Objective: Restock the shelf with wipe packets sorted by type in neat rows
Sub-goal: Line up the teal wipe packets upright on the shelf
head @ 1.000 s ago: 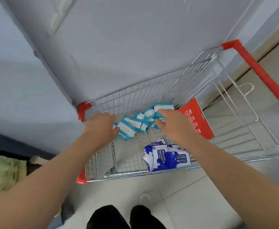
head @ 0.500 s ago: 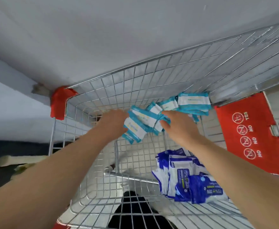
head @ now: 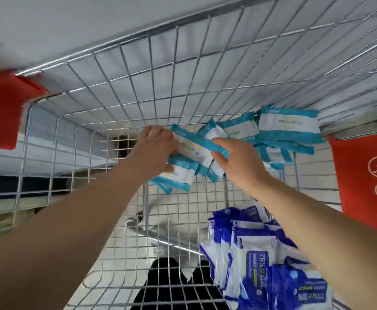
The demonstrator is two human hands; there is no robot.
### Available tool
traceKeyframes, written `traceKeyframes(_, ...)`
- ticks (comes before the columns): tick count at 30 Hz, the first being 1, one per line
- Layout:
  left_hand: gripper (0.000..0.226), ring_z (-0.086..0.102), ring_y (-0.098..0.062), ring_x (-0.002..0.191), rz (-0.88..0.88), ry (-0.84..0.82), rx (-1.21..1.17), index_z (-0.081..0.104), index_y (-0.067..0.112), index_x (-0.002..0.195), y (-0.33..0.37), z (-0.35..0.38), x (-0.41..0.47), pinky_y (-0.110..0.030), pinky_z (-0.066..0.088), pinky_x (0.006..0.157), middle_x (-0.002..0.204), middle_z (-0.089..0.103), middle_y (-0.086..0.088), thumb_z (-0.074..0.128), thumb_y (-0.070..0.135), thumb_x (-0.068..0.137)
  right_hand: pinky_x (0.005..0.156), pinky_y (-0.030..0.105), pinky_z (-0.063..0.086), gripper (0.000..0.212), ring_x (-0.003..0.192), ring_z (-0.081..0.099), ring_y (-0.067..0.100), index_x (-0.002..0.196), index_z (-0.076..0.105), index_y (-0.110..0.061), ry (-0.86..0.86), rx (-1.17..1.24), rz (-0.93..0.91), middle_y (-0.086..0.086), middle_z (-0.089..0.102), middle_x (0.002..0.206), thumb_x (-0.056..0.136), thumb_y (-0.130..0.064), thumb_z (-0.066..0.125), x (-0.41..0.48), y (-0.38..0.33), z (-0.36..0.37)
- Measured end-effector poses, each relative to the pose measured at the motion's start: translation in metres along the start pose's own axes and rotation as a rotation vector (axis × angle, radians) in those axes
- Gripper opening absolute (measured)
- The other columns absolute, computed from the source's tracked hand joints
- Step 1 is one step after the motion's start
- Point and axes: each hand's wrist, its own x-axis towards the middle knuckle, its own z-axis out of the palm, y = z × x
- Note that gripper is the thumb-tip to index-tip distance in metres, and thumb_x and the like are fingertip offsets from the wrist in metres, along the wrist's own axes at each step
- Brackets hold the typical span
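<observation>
With the left hand (head: 157,151) curled round a small stack of teal wipe packets (head: 191,148) at the far end of the shopping cart (head: 138,86) and the right hand (head: 239,163) pinching its other edge, square the stack before lifting it out, and leave the blue wipe packets (head: 257,253) for a separate row.

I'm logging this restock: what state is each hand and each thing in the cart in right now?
Left hand: grips a bunch of teal packets.
Right hand: pinches the same bunch from the other side.
Loose teal packets: heaped untidily in the far right corner.
Blue packets: piled overlapping at the near right, untouched.
Cart: holds both kinds, unsorted.
</observation>
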Motion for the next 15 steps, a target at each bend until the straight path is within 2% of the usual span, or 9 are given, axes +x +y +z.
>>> traceKeyframes(2, 0.031, 0.051, -0.021, 0.106, -0.044, -0.014, -0.120, 0.050, 0.029, 0.091, -0.009, -0.006, -0.007, -0.034, 0.029, 0.099, 0.094, 0.054, 0.007, 0.072, 0.042, 0.075, 0.098, 0.032, 0.039, 0.041, 0.120, 0.053, 0.022, 0.135, 0.053, -0.017, -0.007, -0.042, -0.049, 0.003, 0.060, 0.131, 0.096, -0.028, 0.054, 0.005, -0.002, 0.001)
traceKeyframes(3, 0.029, 0.056, -0.020, 0.097, -0.071, -0.040, -0.231, 0.049, 0.028, 0.089, -0.014, -0.009, -0.012, -0.031, 0.034, 0.090, 0.087, 0.055, 0.009, 0.073, 0.037, 0.075, 0.098, 0.032, 0.039, 0.041, 0.120, 0.053, 0.023, 0.135, 0.053, -0.017, -0.012, -0.067, -0.072, 0.003, 0.061, 0.130, 0.095, -0.028, 0.055, 0.009, -0.004, 0.001)
traceKeyframes(5, 0.029, 0.059, -0.018, 0.089, -0.123, -0.128, -0.387, 0.057, 0.030, 0.100, -0.025, -0.012, -0.022, -0.029, 0.044, 0.080, 0.089, 0.061, 0.008, 0.074, 0.029, 0.077, 0.095, 0.035, 0.039, 0.041, 0.115, 0.053, 0.026, 0.132, 0.056, -0.016, -0.022, -0.105, -0.107, 0.005, 0.064, 0.123, 0.093, -0.028, 0.058, 0.018, -0.009, 0.003)
traceKeyframes(7, 0.032, 0.057, -0.018, 0.097, -0.108, -0.192, -0.316, 0.062, 0.029, 0.111, -0.033, -0.008, -0.030, -0.032, 0.047, 0.083, 0.106, 0.063, 0.004, 0.072, 0.028, 0.080, 0.089, 0.036, 0.041, 0.038, 0.105, 0.055, 0.027, 0.126, 0.060, -0.016, -0.019, -0.145, -0.139, 0.007, 0.068, 0.109, 0.090, -0.030, 0.061, 0.028, -0.014, 0.009)
traceKeyframes(11, 0.034, 0.039, -0.023, 0.126, -0.017, -0.101, -0.190, 0.066, 0.022, 0.106, -0.037, 0.016, -0.027, -0.036, 0.036, 0.101, 0.141, 0.044, 0.001, 0.075, 0.029, 0.075, 0.083, 0.035, 0.042, 0.035, 0.098, 0.054, 0.024, 0.117, 0.062, -0.021, 0.001, -0.268, -0.163, 0.001, 0.067, 0.100, 0.086, -0.037, 0.062, 0.043, -0.016, 0.026)
traceKeyframes(15, 0.041, 0.045, -0.019, 0.116, 0.013, -0.067, -0.038, 0.062, 0.027, 0.110, -0.033, 0.025, -0.020, -0.035, 0.030, 0.099, 0.126, 0.053, 0.008, 0.075, 0.039, 0.072, 0.072, 0.031, 0.032, 0.023, 0.089, 0.055, 0.022, 0.102, 0.063, -0.024, 0.048, -0.256, -0.144, -0.003, 0.066, 0.090, 0.082, -0.035, 0.063, 0.050, -0.014, 0.033)
